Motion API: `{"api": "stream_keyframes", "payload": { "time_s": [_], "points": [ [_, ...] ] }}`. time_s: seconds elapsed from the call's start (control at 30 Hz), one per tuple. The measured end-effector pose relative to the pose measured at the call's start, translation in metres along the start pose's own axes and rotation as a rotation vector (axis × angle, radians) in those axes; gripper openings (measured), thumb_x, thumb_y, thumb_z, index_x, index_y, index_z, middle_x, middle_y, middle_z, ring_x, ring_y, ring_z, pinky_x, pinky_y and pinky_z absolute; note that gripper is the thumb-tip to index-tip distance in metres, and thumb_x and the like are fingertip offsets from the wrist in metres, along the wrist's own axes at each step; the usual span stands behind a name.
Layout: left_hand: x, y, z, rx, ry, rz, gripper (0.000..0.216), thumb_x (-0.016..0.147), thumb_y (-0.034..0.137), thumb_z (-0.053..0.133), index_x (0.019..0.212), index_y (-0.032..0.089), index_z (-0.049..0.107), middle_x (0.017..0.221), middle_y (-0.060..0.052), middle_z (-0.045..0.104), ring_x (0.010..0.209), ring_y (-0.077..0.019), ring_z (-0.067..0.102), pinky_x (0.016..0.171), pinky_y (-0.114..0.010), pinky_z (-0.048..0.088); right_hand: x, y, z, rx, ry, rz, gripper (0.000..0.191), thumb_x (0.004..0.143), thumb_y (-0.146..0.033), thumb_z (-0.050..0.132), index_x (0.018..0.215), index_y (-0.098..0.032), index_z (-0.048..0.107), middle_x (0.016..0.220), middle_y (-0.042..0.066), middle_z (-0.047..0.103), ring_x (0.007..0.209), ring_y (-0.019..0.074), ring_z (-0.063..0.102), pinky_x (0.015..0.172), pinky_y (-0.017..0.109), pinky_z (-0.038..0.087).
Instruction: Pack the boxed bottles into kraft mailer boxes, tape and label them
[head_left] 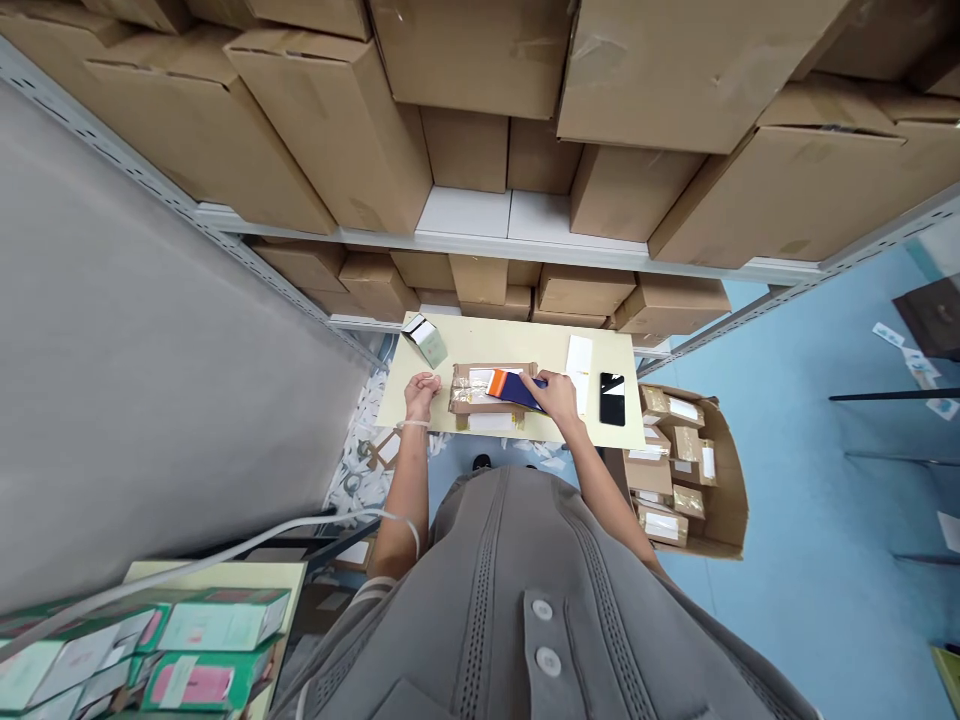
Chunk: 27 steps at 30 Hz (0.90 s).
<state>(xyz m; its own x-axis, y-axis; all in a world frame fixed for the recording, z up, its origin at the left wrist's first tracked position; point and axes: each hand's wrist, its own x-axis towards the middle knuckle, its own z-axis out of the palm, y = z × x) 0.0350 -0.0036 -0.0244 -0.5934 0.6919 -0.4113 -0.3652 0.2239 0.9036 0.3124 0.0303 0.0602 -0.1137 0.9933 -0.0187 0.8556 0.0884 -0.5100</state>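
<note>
A brown cardboard parcel [480, 400] with tape and a white label lies on the small pale table [525, 345]. My right hand [556, 393] is closed on an orange and dark blue tool [514, 387] that lies across the parcel's top. My left hand [421, 393] rests curled on the table just left of the parcel; nothing shows in it.
A small pale green box [427, 340] stands at the table's back left, a white slip [579, 360] and a black phone [612, 398] at its right. An open carton [731, 500] of taped parcels sits on the blue floor at right. Shelves of cardboard boxes [480, 150] rise behind. Green boxes [217, 620] lie lower left.
</note>
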Motion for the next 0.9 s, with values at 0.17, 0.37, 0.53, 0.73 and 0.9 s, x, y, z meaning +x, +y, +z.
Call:
{"api": "stream_keyframes", "payload": {
  "time_s": [0.17,0.37,0.53,0.73,0.9],
  "points": [
    [-0.005,-0.022,0.003,0.089,0.023,-0.030,0.033,0.061,0.025,0.076,0.081,0.018,0.051,0.065,0.004,0.060,0.056,-0.0085,0.057,0.052,-0.019,0.041,-0.004,0.001,0.004,-0.049,-0.040,0.020,0.050,0.090,-0.063,0.049,0.072,-0.021,0.069,0.075,0.007,0.073,0.072,0.0208,0.066,0.060,0.025,0.033],
    [-0.007,-0.037,0.013,0.292,0.071,0.018,0.022,0.070,0.025,0.069,0.088,0.019,0.056,0.070,0.003,0.059,0.071,-0.0141,0.064,0.061,-0.023,0.048,-0.001,0.000,0.013,-0.080,-0.049,0.053,0.051,0.089,-0.064,0.047,0.073,-0.021,0.069,0.076,0.007,0.074,0.076,0.0215,0.067,0.061,0.025,0.034],
    [-0.002,-0.043,0.017,0.526,0.062,0.074,0.028,0.078,0.032,0.065,0.104,0.020,0.061,0.104,-0.007,0.064,0.112,-0.0229,0.060,0.096,-0.034,0.047,0.007,0.004,0.021,-0.083,-0.055,0.083,0.050,0.090,-0.063,0.047,0.077,-0.021,0.071,0.083,0.008,0.075,0.080,0.0217,0.067,0.062,0.025,0.036],
    [-0.002,-0.046,0.016,0.744,-0.057,0.073,0.043,0.090,0.039,0.050,0.122,0.013,0.058,0.131,-0.019,0.057,0.127,-0.0289,0.052,0.107,-0.043,0.041,0.025,0.008,0.023,-0.094,-0.043,0.104,0.053,0.090,-0.066,0.045,0.075,-0.021,0.070,0.082,0.008,0.075,0.077,0.0217,0.067,0.061,0.025,0.036],
    [-0.019,-0.036,0.028,1.077,-0.231,0.520,0.068,0.094,0.049,0.041,0.150,0.012,0.031,0.161,-0.017,0.021,0.150,-0.0285,0.014,0.122,-0.048,0.013,0.039,0.003,0.020,-0.132,-0.091,0.084,0.054,0.090,-0.066,0.044,0.075,-0.021,0.070,0.080,0.009,0.074,0.079,0.0222,0.067,0.061,0.025,0.037]
  ]
}}
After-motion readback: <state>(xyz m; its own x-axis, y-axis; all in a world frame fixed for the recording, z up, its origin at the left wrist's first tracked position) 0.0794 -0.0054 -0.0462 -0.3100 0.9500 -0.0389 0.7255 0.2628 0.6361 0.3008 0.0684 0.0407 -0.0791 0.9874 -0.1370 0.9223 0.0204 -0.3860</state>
